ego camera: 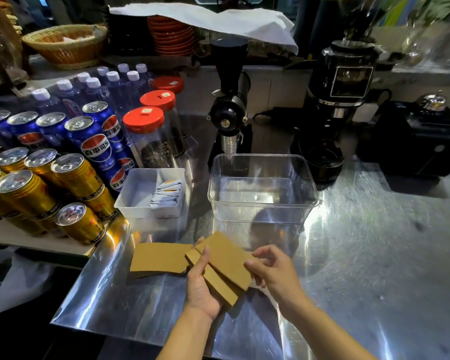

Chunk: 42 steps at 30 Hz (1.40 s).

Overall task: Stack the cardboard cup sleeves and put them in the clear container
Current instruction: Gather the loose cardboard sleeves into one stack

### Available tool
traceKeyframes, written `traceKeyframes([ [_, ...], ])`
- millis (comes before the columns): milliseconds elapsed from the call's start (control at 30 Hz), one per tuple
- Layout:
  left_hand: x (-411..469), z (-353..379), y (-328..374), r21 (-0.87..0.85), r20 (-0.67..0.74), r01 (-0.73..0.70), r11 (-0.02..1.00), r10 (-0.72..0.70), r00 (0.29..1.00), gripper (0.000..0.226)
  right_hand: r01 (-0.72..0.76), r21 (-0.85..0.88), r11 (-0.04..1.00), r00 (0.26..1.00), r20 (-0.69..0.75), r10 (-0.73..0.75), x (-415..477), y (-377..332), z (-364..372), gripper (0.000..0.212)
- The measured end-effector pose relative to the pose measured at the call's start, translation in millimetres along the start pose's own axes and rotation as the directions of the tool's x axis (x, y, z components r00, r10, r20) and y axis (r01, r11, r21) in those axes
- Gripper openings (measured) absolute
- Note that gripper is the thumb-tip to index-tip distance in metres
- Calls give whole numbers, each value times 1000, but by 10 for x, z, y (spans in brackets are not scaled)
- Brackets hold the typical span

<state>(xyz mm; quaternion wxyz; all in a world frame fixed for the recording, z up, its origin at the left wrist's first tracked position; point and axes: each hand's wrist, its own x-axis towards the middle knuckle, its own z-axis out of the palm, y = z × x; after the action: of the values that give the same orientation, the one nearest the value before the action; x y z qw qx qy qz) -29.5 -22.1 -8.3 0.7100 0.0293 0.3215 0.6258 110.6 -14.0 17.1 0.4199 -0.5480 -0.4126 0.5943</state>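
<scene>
A fanned bunch of brown cardboard cup sleeves (225,263) lies in my left hand (201,287), whose thumb presses on top of them. My right hand (272,271) touches the bunch's right edge with its fingertips. More flat sleeves (157,259) lie in a low pile on the steel counter just left of my left hand. The clear container (263,203) stands behind my hands, open at the top, with nothing inside.
A white tray of sachets (130,201) sits left of the container. Gold and blue cans (70,178), red-lidded jars (147,136) and water bottles crowd the left. Two black grinders (230,107) and a black box stand at the back. The steel counter (374,255) stretches right.
</scene>
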Motion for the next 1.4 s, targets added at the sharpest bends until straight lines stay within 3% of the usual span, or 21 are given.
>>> traceKeyframes([
  [200, 44, -38, -63, -31, 22, -29, 999, 30, 999, 27, 14, -113, 993, 996, 89, -4, -132, 85, 43, 15],
  [367, -8, -79, -45, 18, 78, -42, 999, 40, 996, 29, 142, -439, 887, 989, 98, -110, -82, 118, -34, 17],
  [533, -80, 10, 50, 220, 109, 29, 975, -54, 993, 32, 223, -404, 887, 974, 131, -186, 69, 39, -149, 11],
  [667, -152, 86, 105, 493, 129, 92, 865, -178, 976, 59, 383, -389, 838, 906, 333, -259, 166, -159, -206, 32],
  [733, -182, 136, 127, 624, 150, 126, 771, -276, 949, 74, 434, -390, 812, 840, 501, -208, 188, -292, -221, 48],
  [800, -207, 198, 127, 743, 150, 132, 656, -356, 922, 77, 458, -432, 777, 783, 610, -122, 218, -378, -229, 51],
  [933, -205, 289, 98, 845, 157, 79, 530, -386, 909, 81, 449, -438, 779, 760, 645, -75, 242, -456, -283, 32],
  [1000, -208, 313, 131, 881, 155, 59, 469, -404, 901, 80, 428, -420, 801, 785, 611, -99, 250, -469, -357, 35],
  [1067, -186, 302, 170, 943, 181, -58, 328, -357, 916, 65, 393, -401, 828, 843, 517, -149, 289, -451, -460, 36],
  [1133, -144, 268, 147, 954, 226, -175, 242, -202, 953, 40, 364, -333, 870, 888, 407, -215, 324, -405, -573, 35],
  [1267, -82, 173, 40, 876, 190, -237, 421, 151, 970, 23, 319, -162, 934, 933, 226, -279, 316, -208, -701, 34],
  [1400, -29, 87, -143, 823, 167, -271, 499, 244, 955, 26, 276, -3, 961, 955, 113, -274, 252, 102, -652, 32],
])
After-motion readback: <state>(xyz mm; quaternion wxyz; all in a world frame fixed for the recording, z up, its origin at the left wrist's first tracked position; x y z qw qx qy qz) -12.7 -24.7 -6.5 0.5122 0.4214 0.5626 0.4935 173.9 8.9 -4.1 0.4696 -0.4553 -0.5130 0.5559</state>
